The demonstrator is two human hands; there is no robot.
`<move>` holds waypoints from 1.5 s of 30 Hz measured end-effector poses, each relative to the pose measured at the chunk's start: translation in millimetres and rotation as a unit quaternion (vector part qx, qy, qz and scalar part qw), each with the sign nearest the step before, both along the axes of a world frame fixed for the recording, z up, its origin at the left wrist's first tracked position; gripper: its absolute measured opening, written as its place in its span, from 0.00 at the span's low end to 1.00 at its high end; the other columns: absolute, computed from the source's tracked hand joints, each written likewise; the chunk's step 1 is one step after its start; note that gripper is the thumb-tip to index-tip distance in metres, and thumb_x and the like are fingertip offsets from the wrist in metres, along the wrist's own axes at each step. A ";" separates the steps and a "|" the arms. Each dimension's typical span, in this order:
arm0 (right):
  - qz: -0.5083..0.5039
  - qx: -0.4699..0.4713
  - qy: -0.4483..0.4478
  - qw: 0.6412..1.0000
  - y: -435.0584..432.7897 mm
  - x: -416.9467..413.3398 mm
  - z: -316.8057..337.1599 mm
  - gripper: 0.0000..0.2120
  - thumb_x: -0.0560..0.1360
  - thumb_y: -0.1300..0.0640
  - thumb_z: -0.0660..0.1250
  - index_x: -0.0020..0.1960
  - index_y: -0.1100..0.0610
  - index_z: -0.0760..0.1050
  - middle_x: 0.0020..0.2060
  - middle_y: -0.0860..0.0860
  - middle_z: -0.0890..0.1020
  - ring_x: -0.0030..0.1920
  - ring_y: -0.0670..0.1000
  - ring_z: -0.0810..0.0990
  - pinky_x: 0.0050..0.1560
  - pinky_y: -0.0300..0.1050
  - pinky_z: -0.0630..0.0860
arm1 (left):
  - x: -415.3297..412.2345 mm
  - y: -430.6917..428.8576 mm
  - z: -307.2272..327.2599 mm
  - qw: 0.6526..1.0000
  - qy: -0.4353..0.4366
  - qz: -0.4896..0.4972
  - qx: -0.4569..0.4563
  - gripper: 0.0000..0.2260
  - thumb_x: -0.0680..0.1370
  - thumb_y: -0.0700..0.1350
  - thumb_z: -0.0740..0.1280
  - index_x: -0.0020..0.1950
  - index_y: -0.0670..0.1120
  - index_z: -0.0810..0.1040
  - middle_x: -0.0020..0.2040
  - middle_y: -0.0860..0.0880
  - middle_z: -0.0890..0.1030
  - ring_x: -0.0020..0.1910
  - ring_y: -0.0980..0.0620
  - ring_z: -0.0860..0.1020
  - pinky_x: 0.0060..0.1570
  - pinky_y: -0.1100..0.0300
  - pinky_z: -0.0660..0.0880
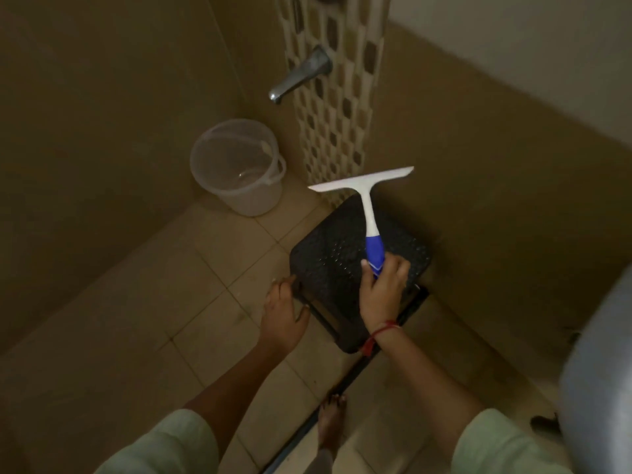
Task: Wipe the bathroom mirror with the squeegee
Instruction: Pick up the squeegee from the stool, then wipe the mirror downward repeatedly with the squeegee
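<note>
A squeegee with a white blade and a blue-and-white handle is held above a black plastic stool. My right hand grips the blue end of the handle, and the blade points away from me toward the wall. My left hand holds the stool's near left edge, fingers curled over the rim. No mirror is in view.
A translucent bucket stands in the tiled corner below a metal tap. Beige tile walls close in on the left and right. My bare foot stands on the floor tiles beside a dark floor strip. A pale rounded fixture fills the right edge.
</note>
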State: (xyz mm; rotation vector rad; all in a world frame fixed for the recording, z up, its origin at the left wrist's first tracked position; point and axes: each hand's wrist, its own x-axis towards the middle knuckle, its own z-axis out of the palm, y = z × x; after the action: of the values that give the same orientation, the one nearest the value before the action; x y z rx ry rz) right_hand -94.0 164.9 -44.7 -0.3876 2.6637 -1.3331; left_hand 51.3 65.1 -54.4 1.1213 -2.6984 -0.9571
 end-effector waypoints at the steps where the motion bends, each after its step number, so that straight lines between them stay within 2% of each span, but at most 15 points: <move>1: 0.016 -0.034 0.014 0.999 2.1 0.7 17.8 0.13 0.75 0.53 0.64 0.56 0.58 0.70 0.54 0.55 0.69 0.47 0.45 0.72 0.44 0.30 0.66 | -0.5 3.8 9.8 1.000 0.009 0.009 0.007 0.26 0.75 0.42 0.66 0.70 0.41 0.62 0.66 0.41 0.68 0.67 0.43 0.65 0.67 0.52 0.62; 4: 0.064 -0.120 0.044 0.990 12.9 -2.0 80.1 0.13 0.75 0.53 0.64 0.56 0.58 0.70 0.54 0.50 0.67 0.45 0.39 0.72 0.43 0.26 0.70 | -16.8 14.0 51.8 0.998 0.056 0.026 0.031 0.25 0.76 0.44 0.66 0.71 0.43 0.61 0.65 0.43 0.69 0.64 0.47 0.68 0.61 0.57 0.65; 9: 0.083 -0.187 0.143 0.968 39.6 -4.2 187.2 0.09 0.73 0.58 0.68 0.51 0.59 0.72 0.48 0.48 0.69 0.43 0.35 0.70 0.43 0.25 0.66 | -58.4 34.4 136.7 0.987 0.154 0.028 0.039 0.25 0.76 0.42 0.66 0.70 0.41 0.61 0.66 0.42 0.66 0.63 0.49 0.69 0.57 0.64 0.67; 11: 0.089 -0.215 0.175 0.957 53.0 -4.6 231.4 0.09 0.73 0.58 0.69 0.50 0.58 0.71 0.47 0.48 0.70 0.44 0.34 0.71 0.43 0.23 0.66 | -74.9 43.6 175.3 0.980 0.194 0.017 0.029 0.26 0.77 0.42 0.65 0.72 0.41 0.59 0.70 0.41 0.64 0.67 0.47 0.67 0.65 0.56 0.67; 13: 0.085 -0.251 0.198 0.944 70.4 -3.9 278.3 0.09 0.73 0.57 0.68 0.51 0.57 0.71 0.45 0.48 0.71 0.43 0.37 0.72 0.41 0.25 0.67 | -90.3 52.6 218.9 0.967 0.252 -0.011 0.015 0.26 0.76 0.41 0.66 0.72 0.41 0.61 0.68 0.40 0.66 0.67 0.44 0.68 0.66 0.49 0.67; 16: 0.082 -0.324 0.228 0.914 96.0 -3.5 345.8 0.10 0.74 0.55 0.68 0.53 0.55 0.72 0.42 0.45 0.75 0.40 0.40 0.74 0.39 0.27 0.69 | -117.7 65.7 281.2 0.949 0.309 -0.063 -0.007 0.22 0.77 0.45 0.65 0.68 0.39 0.65 0.62 0.38 0.70 0.62 0.41 0.71 0.61 0.45 0.71; 19: 0.076 -0.371 0.271 0.885 126.4 -2.4 404.2 0.09 0.73 0.57 0.68 0.52 0.54 0.72 0.40 0.45 0.75 0.36 0.42 0.75 0.37 0.30 0.71 | -143.0 87.8 336.7 0.927 0.358 -0.110 -0.016 0.23 0.77 0.45 0.65 0.70 0.47 0.62 0.68 0.43 0.68 0.67 0.46 0.68 0.65 0.46 0.69; 23: 0.034 -0.387 0.339 0.857 173.4 -3.9 464.4 0.10 0.73 0.58 0.69 0.51 0.59 0.73 0.37 0.48 0.75 0.33 0.43 0.73 0.34 0.32 0.70 | -179.3 123.3 406.5 0.885 0.431 -0.152 -0.088 0.25 0.76 0.41 0.65 0.71 0.45 0.61 0.68 0.43 0.67 0.66 0.51 0.66 0.65 0.52 0.66; 25: 0.014 -0.387 0.385 0.838 199.6 -2.4 489.6 0.09 0.73 0.55 0.69 0.51 0.55 0.72 0.37 0.48 0.76 0.32 0.46 0.75 0.33 0.36 0.73 | -196.2 145.2 439.6 0.862 0.462 -0.184 -0.100 0.25 0.75 0.40 0.65 0.70 0.43 0.62 0.66 0.41 0.68 0.65 0.48 0.68 0.64 0.52 0.67; 28: -0.027 -0.375 0.428 0.822 235.0 0.9 524.2 0.12 0.72 0.52 0.68 0.52 0.43 0.69 0.40 0.44 0.77 0.35 0.50 0.78 0.33 0.51 0.79 | -216.0 180.0 485.9 0.821 0.508 -0.233 -0.116 0.24 0.75 0.40 0.66 0.70 0.42 0.63 0.64 0.42 0.69 0.64 0.48 0.69 0.63 0.54 0.67; 31: -0.066 -0.360 0.457 0.811 270.3 -1.5 555.0 0.14 0.72 0.52 0.69 0.53 0.41 0.68 0.41 0.43 0.78 0.34 0.49 0.78 0.31 0.55 0.78 | -231.0 215.9 532.8 0.779 0.550 -0.271 -0.130 0.24 0.75 0.40 0.66 0.69 0.42 0.63 0.64 0.42 0.70 0.64 0.47 0.69 0.63 0.54 0.67; 35: -0.100 -0.336 0.503 0.790 315.8 -8.7 598.9 0.25 0.73 0.53 0.69 0.66 0.48 0.63 0.52 0.53 0.79 0.40 0.55 0.80 0.36 0.51 0.80 | -243.5 257.3 598.8 0.705 0.616 -0.315 -0.155 0.24 0.75 0.41 0.66 0.69 0.42 0.64 0.65 0.42 0.70 0.65 0.45 0.69 0.64 0.47 0.68; 38: -0.105 -0.319 0.529 0.779 342.6 -12.1 629.0 0.29 0.74 0.55 0.67 0.70 0.47 0.56 0.46 0.47 0.80 0.37 0.51 0.81 0.32 0.43 0.78 | -250.4 281.8 646.1 0.653 0.657 -0.327 -0.186 0.23 0.75 0.44 0.65 0.69 0.41 0.64 0.65 0.42 0.71 0.64 0.46 0.69 0.63 0.48 0.68; 42: -0.131 -0.269 0.561 0.772 360.1 -21.7 664.7 0.29 0.76 0.55 0.64 0.72 0.48 0.55 0.49 0.40 0.73 0.36 0.44 0.80 0.32 0.36 0.77 | -264.7 299.6 696.5 0.640 0.667 -0.309 -0.222 0.24 0.76 0.49 0.64 0.69 0.43 0.64 0.67 0.42 0.69 0.64 0.46 0.68 0.62 0.47 0.66; 45: -0.151 -0.222 0.601 0.753 362.8 -31.9 692.4 0.25 0.78 0.56 0.61 0.73 0.51 0.56 0.48 0.30 0.66 0.41 0.31 0.76 0.33 0.27 0.74 | -278.1 302.5 723.1 0.635 0.664 -0.305 -0.250 0.25 0.77 0.52 0.61 0.71 0.45 0.61 0.70 0.43 0.65 0.68 0.44 0.64 0.63 0.44 0.63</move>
State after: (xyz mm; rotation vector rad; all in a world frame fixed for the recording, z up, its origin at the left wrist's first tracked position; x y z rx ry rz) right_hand -125.9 527.7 647.7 -1.3070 3.3570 -2.4708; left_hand -226.8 367.6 668.7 -0.5828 -1.6783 -0.5355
